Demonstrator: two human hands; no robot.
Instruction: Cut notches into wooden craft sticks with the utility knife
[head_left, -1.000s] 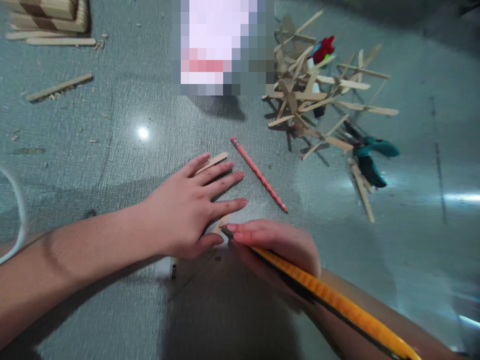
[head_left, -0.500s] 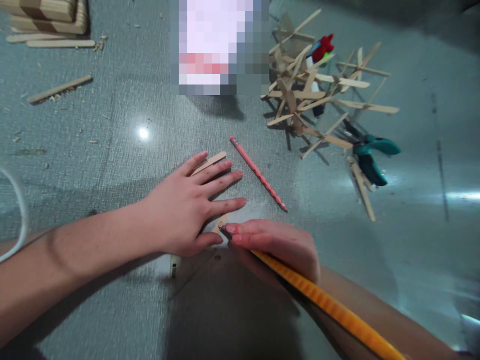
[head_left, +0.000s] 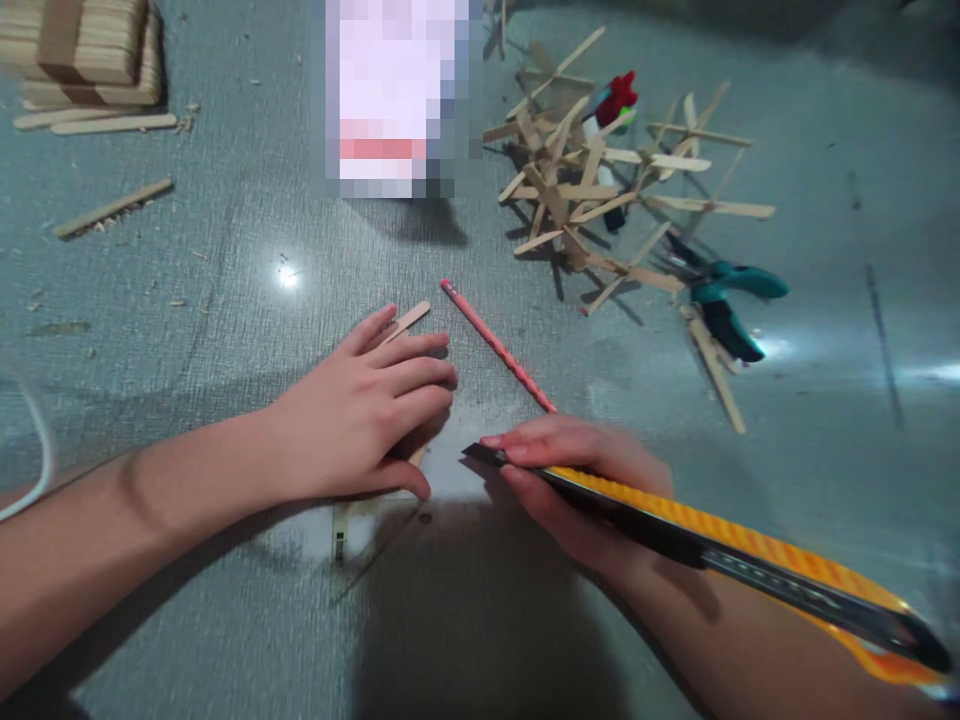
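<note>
My left hand (head_left: 367,410) is bent over a wooden popsicle stick, with its fingers curled and its thumb against the near end. Part of a stick (head_left: 409,320) shows past the index finger; the palm hides the rest. A clear triangular ruler (head_left: 340,545) lies partly under this hand. My right hand (head_left: 577,470) grips an orange and black utility knife (head_left: 705,540). Its dark blade points left, lifted a little away from the stick. A pink pencil (head_left: 499,345) lies just beyond, its lower tip hidden behind the right hand.
Joined popsicle sticks (head_left: 570,190) stand at the back right, beside green-handled pliers (head_left: 739,290). Bundled sticks (head_left: 90,40) sit at the far left. A loose stick (head_left: 112,208) lies among shavings. A blurred-out bright object (head_left: 382,90) is at the back, and a white cable (head_left: 41,430) at the left.
My right hand has drawn the knife back to the right, off the stick. My left hand's spread fingers have curled in. The whole view has shifted slightly.
</note>
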